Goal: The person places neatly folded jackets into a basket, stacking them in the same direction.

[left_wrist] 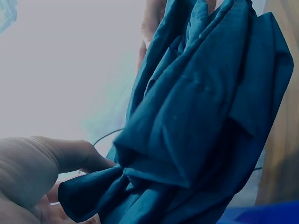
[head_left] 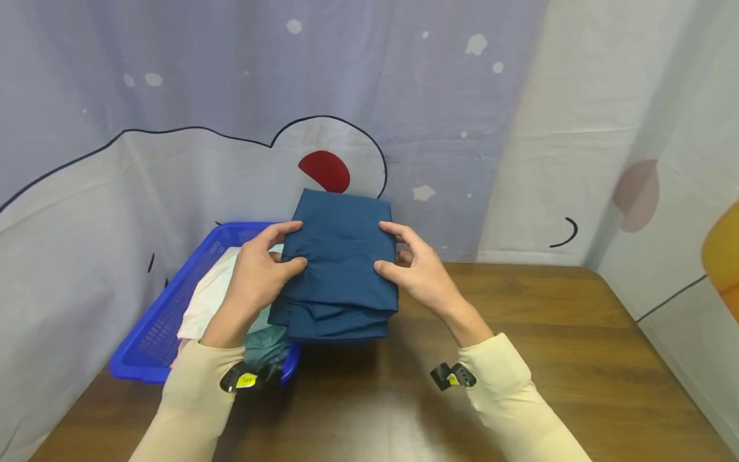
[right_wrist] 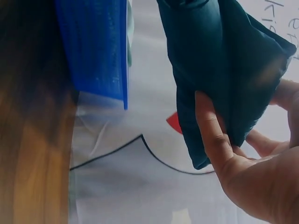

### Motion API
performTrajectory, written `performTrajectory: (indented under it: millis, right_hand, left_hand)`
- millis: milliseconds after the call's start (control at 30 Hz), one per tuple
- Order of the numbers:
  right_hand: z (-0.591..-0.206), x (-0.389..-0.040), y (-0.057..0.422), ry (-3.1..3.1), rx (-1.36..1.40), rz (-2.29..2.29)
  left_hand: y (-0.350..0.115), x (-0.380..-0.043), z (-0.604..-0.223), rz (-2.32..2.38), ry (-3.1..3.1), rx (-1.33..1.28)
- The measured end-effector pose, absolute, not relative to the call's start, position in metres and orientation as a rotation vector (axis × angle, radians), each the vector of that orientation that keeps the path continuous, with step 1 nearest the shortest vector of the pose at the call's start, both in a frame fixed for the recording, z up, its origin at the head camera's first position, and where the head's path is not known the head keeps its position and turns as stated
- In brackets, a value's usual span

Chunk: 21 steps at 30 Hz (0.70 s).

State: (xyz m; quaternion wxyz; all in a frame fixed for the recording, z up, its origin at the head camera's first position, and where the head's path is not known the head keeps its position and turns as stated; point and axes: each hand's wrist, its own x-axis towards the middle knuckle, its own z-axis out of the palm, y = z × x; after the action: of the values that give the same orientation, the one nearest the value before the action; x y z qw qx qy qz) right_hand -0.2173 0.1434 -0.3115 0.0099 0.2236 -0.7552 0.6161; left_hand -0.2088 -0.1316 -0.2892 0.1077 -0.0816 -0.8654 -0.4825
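A dark blue folded cloth [head_left: 343,256], layered into a thick rectangle, is held up in front of me above the wooden table. My left hand [head_left: 260,263] grips its left edge, thumb on the near face and fingers around the side. On the opposite edge my right hand [head_left: 418,266] pinches it the same way. In the left wrist view the loose folds of the cloth [left_wrist: 187,116] show from the side, with the thumb pressing one corner. The right wrist view shows the fingers [right_wrist: 212,130] spread along the underside of the cloth [right_wrist: 210,60].
A blue plastic basket [head_left: 150,333] stands at the left of the wooden table [head_left: 519,359], partly behind the left arm. Inside lie a white cloth [head_left: 210,289] and a green cloth [head_left: 267,346]. A printed curtain [head_left: 439,128] hangs right behind the table.
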Motion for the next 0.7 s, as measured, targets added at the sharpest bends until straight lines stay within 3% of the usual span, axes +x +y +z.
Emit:
performTrajectory:
  millis: [700]
  right_hand:
    - [-0.313, -0.224, 0.088, -2.442, 0.759, 1.964]
  left_hand:
    - [-0.188, -0.201, -0.286, -1.221, -2.578, -0.166]
